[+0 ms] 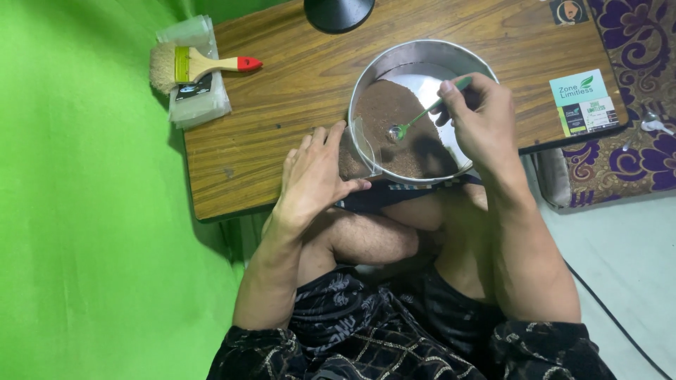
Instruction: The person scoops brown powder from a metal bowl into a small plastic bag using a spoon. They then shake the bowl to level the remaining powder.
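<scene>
One round metal pan [422, 53] of brown powder [394, 127] sits on the wooden table [282, 105]. The right hand [479, 119] pinches one green-handled spoon [422, 116]; the left hand [313, 176] grips a clear packet [358, 151]. One brush [190, 65] lies on clear bags [201, 105], and two rectangular labels [584, 102] sit at the table's right edge.

Black lamp base [338, 13] cut off by the top edge. Spoon handle [451, 90] mostly hidden inside the right hand's fingers [461, 95]. Near rim of the metal pan [422, 53] covered by the right hand [482, 119]. Clear container [358, 151] partly behind the left hand [313, 176]. Counter [282, 105] far corners out of frame. Sticker [567, 10] clipped at top.
</scene>
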